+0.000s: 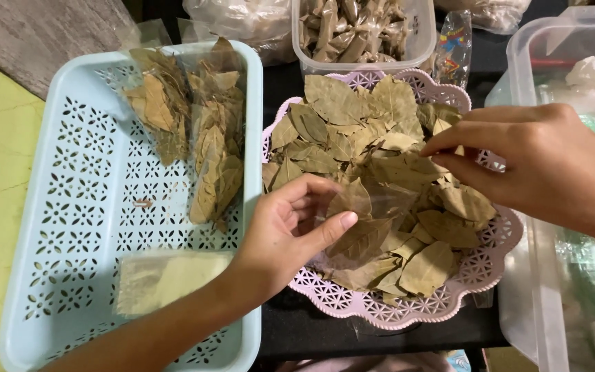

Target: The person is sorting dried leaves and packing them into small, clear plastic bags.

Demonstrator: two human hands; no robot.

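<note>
At the left of the frame a pale blue tray holds two clear packets of dried leaves toward its upper part and a flat stack of small bags at its lower middle. Just right of centre, the left hand pinches the mouth of a clear bag between thumb and fingers; the bag lies over the leaves, its long axis running right and slightly down from that hand. Beneath it sits a pink basket heaped with loose dried leaves. At the right, the right hand has its fingertips drawn together on one leaf, just above the bag and up-right of the left hand. A clear tub stands at the far right.
</note>
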